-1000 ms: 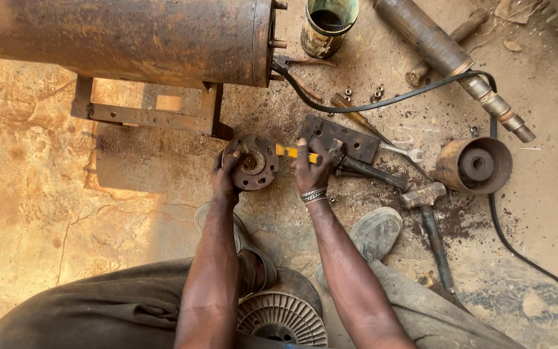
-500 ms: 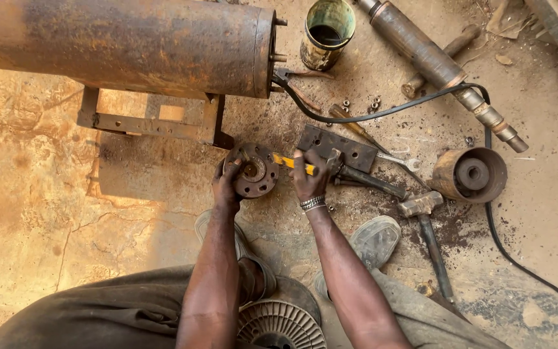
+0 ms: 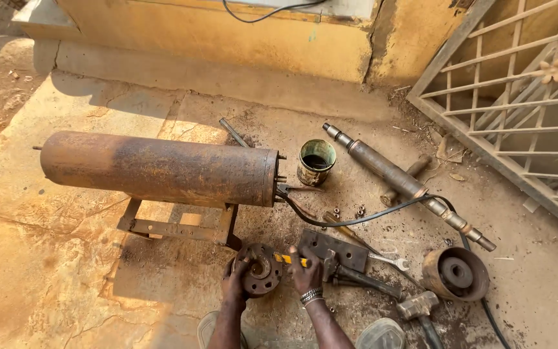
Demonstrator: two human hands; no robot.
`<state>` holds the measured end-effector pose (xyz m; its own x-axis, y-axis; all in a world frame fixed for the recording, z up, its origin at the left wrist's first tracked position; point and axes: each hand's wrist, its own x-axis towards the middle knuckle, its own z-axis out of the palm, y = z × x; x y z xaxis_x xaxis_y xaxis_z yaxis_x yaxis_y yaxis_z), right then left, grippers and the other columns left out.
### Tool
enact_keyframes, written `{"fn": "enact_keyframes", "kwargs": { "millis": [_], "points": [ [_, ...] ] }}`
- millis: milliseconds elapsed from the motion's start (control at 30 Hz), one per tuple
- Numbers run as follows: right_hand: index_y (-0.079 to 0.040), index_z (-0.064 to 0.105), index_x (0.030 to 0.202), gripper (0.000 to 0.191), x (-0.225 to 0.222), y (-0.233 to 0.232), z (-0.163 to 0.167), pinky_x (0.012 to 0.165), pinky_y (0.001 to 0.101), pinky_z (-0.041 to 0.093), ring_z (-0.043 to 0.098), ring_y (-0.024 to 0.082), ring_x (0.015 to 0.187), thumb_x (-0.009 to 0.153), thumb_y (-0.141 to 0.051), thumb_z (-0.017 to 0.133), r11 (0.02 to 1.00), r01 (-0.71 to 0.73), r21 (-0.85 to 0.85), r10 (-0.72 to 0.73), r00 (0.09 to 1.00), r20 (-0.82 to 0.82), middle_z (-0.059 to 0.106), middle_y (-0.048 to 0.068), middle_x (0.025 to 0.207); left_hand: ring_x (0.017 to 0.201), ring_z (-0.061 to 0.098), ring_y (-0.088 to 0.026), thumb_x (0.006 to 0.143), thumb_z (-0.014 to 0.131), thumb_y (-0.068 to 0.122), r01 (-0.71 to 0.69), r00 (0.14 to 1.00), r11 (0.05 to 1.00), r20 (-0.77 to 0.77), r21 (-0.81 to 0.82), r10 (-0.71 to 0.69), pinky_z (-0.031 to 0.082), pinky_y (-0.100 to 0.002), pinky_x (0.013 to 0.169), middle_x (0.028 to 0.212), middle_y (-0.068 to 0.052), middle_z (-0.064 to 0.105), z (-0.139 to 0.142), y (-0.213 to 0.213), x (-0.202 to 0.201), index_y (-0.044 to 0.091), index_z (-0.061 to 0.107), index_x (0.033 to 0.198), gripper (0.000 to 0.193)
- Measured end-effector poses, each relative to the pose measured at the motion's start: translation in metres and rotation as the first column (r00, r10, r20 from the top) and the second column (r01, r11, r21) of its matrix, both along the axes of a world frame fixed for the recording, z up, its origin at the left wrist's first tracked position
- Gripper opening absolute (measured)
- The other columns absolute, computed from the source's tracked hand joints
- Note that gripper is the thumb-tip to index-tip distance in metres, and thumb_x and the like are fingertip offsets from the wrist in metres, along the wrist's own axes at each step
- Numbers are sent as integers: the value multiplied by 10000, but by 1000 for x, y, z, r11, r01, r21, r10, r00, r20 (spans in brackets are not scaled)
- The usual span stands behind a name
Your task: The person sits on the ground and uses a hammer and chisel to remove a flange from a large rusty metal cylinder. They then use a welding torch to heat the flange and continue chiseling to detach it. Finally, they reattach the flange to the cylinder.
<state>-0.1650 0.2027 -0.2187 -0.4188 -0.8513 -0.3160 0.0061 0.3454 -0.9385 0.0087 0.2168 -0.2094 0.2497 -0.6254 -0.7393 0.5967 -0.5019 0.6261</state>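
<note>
on the concrete floor point(image 3: 66, 271) just below the open end of the rusty cylinder point(image 3: 156, 169), the left hand point(image 3: 235, 284) is closed around the rim of a round rusty flange point(image 3: 261, 270) while the right hand point(image 3: 305, 271) grips a yellow-handled tool point(image 3: 290, 260) set against the flange's centre. the flange is off the cylinder and apparently still being worked, with loose nuts point(image 3: 347, 211), a wrench point(image 3: 385, 260) and a hammer point(image 3: 418, 307) lying nearby. the tool's tip is hidden, and both forearms are cut off by the lower edge.
</note>
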Motion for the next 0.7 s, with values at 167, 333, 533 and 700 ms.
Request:
{"fn": "enact_keyframes", "kwargs": {
  "millis": [167, 333, 533, 700],
  "points": [
    [-10, 672, 988, 426, -9, -1, -9, 409, 240, 517, 676, 125, 459, 989, -436, 665, 977, 13, -213, -19, 999, -27, 709, 77, 579, 1090, 709, -354, 758, 815, 254, -39, 999, 998, -8, -51, 39, 634, -504, 820, 1253, -216, 693, -2, 1, -1, 69, 518, 1454, 779],
    [-47, 623, 900, 349, 0, -3, -2, 361, 263, 432, 578, 142, 406, 1027, -370, 654, 984, 45, -175, -37, 998, 52, 631, 72, 564, 1128, 690, -296, 766, 838, 229, -49, 999, 986, 9, -160, 51, 593, -429, 920, 1286, -167, 687, 0, -3, -1, 20, 560, 1419, 739],
    [-111, 602, 874, 294, 1, 0, -3, 485, 339, 494, 638, 160, 507, 1004, -374, 632, 996, -90, 30, 92, 992, -85, 673, 69, 667, 1062, 710, -285, 758, 835, 263, -31, 995, 991, 89, -129, 42, 599, -422, 892, 1216, -177, 702, 3, -2, -4, 7, 543, 1397, 747],
    [-113, 570, 846, 318, -6, -1, -10, 541, 345, 514, 659, 170, 582, 1064, -337, 632, 898, -206, -388, 62, 934, -352, 687, 69, 681, 1075, 717, -281, 770, 836, 266, -11, 990, 995, 140, -98, 25, 612, -405, 917, 1237, -179, 695, 6, -7, -5, 8, 531, 1410, 754]
  ]
}}
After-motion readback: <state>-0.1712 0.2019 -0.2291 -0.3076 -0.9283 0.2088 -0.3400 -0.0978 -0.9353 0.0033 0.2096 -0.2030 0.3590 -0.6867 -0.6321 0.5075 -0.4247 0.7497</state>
